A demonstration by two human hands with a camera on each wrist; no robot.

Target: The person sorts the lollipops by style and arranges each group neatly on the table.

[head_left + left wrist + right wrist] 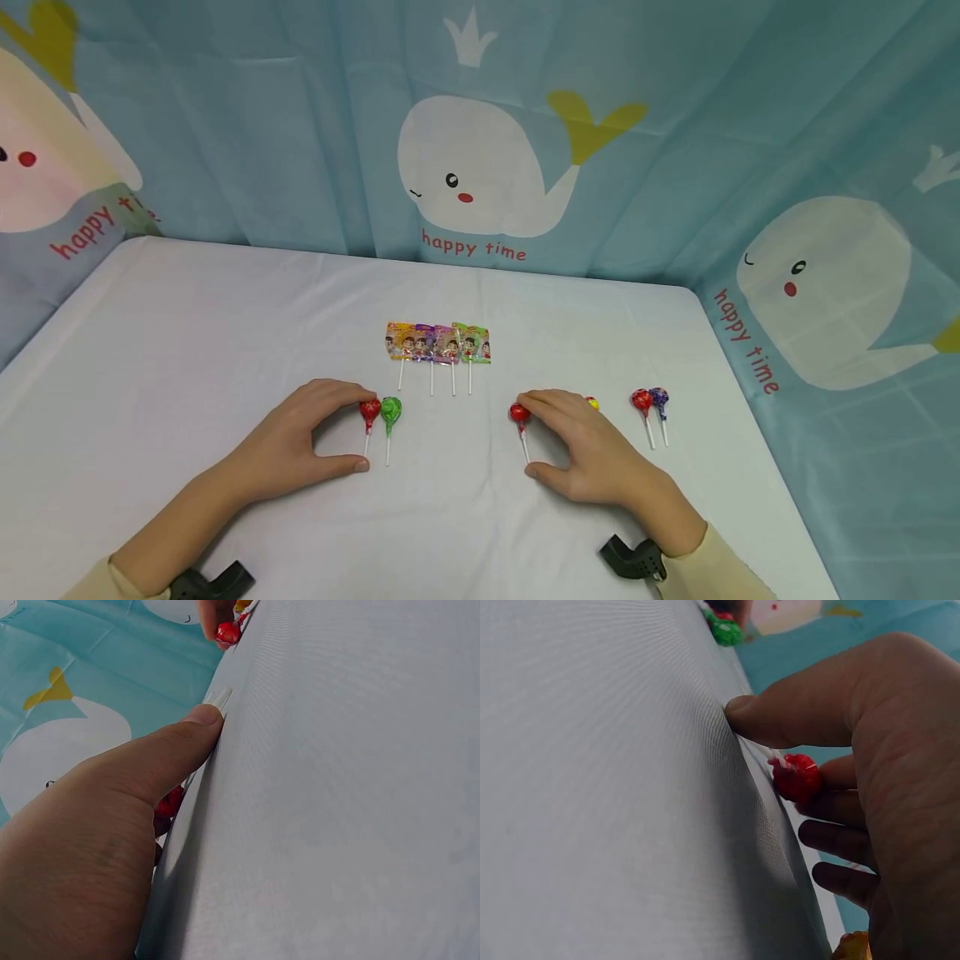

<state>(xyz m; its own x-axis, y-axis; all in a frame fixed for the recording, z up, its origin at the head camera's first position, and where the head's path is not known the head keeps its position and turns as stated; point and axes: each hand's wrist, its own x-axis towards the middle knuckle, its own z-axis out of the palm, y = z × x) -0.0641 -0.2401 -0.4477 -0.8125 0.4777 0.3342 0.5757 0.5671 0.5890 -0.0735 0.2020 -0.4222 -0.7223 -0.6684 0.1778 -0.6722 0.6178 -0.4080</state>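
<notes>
On the left of the white table, my left hand (300, 442) spans a red lollipop (370, 410) lengthwise, fingertips at its candy and thumb at the stick's lower end. Right beside it lies a green lollipop (391, 410). My right hand (592, 450) holds another red lollipop (519, 413) the same way; its candy (796, 778) meets the fingers in the right wrist view. A yellow lollipop (592, 402) shows behind that hand, mostly hidden. In the left wrist view, the thumb (184, 742) lies against the white stick (223, 697).
Several lollipops in flat printed wrappers (438, 343) lie in a row at the middle of the table. Farther right are a red lollipop (642, 400) and a purple lollipop (659, 397), side by side. A blue whale-print curtain (300, 167) hangs behind the white table (225, 333).
</notes>
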